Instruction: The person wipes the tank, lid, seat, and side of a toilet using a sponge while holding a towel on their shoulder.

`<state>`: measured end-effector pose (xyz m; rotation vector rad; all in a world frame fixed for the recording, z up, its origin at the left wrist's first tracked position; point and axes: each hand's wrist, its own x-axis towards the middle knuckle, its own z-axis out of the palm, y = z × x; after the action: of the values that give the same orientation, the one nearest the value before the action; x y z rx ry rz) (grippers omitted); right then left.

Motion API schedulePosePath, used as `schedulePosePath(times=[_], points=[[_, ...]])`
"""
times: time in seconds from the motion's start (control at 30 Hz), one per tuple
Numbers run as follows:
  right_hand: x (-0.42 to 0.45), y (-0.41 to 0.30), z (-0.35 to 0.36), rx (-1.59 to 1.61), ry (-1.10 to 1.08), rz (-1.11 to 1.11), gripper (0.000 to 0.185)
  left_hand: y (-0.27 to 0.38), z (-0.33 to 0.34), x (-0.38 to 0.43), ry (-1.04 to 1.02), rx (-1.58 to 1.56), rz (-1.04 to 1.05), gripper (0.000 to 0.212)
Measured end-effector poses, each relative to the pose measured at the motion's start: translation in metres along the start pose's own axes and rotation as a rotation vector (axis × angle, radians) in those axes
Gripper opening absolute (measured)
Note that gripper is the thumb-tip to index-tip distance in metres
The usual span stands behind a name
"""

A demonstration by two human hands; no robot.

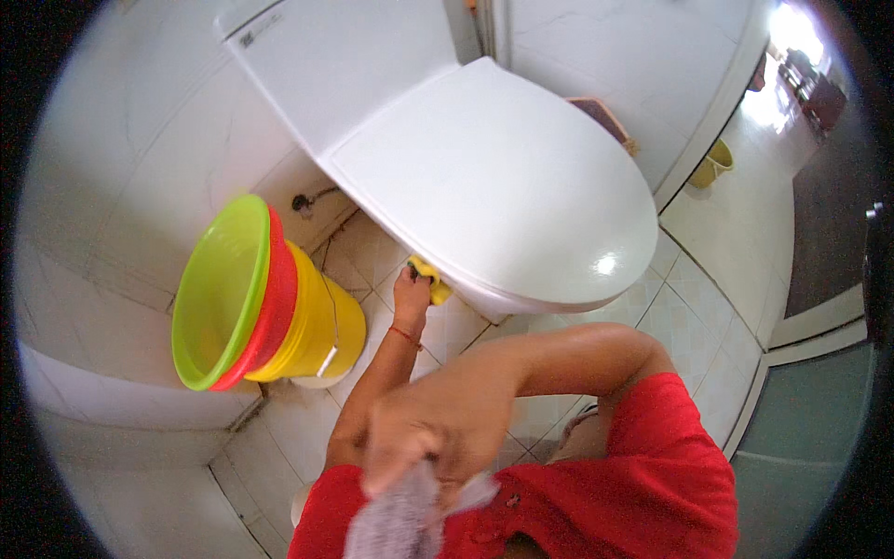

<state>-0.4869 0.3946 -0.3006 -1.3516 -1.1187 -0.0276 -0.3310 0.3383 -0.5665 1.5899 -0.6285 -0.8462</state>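
Beside the lower flank of a white toilet (489, 189), my left hand (412, 293) grips a yellow cloth (436, 283). Part of that cloth is hidden by my fingers and the toilet's overhang. The toilet's lid is down. Closer to the camera, my right hand (440, 426) is raised in front of my chest, with the forearm bent across my body. Its fingers are closed on a greyish cloth (398, 517), which hangs down over my red shirt. Both this hand and its cloth are blurred by motion.
Left of the toilet, a stack with a green basin (223, 293), a red basin (276, 293) and a yellow bucket (321, 321) leans sideways. A valve (302, 202) juts from the wall behind. Beyond the doorway at right stands another bucket (712, 165).
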Motion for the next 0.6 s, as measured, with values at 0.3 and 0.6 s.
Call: schedulePosePath(times=[0.3, 0.6], points=[[0.148, -0.122, -0.091, -0.850, 0.758, -0.444, 0.019, 0.101, -0.084, -0.026, -0.373, 0.908, 0.623, 0.020], [0.188, -0.211, -0.148, -0.013, 0.810, -0.162, 0.019, 0.122, -0.044, -0.087, -0.589, 0.805, 0.496, 0.022]])
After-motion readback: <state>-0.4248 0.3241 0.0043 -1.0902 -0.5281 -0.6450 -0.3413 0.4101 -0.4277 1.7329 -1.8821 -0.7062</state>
